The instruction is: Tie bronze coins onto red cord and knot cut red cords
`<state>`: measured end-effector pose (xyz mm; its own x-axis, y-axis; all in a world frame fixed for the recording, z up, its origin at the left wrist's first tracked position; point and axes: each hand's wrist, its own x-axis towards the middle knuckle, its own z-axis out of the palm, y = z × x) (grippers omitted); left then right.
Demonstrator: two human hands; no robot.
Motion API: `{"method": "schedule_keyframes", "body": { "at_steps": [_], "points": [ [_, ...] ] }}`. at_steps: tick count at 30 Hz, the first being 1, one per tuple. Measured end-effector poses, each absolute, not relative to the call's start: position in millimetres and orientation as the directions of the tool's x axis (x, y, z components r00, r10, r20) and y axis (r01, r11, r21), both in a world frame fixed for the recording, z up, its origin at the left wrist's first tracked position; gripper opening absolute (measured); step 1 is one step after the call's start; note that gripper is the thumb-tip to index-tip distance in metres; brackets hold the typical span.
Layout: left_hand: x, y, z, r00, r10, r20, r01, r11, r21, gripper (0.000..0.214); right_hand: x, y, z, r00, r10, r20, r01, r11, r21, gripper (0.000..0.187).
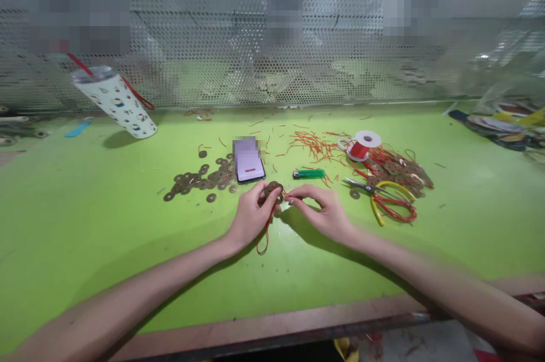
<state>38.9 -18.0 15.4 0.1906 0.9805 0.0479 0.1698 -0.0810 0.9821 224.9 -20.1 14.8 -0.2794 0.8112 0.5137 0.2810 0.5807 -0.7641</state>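
Observation:
My left hand (251,215) is closed around a small cluster of bronze coins (273,188) with holes, held just above the green table. A red cord (264,237) hangs from that hand in a loop. My right hand (321,209) pinches the red cord right beside the coin cluster, fingertips almost touching the left hand. Loose coins (200,177) lie scattered to the left of a phone (249,163).
A green lighter (309,173) lies behind my hands. Yellow-handled scissors (385,197), a red cord spool (361,146), a pile of strung coins (398,168) and red cord scraps (313,143) sit to the right. A patterned cup (114,102) leans at back left before a perforated metal wall.

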Motion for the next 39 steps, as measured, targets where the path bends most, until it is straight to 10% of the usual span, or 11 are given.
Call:
{"method": "schedule_keyframes", "body": {
  "at_steps": [39],
  "points": [
    [40.9,-17.5,17.1,0.17,0.984,0.059,0.197,-0.093,0.976,0.022,221.4,-23.2,9.7,-0.291,0.835,0.467,0.304,0.543,-0.782,0.009]
  ]
}}
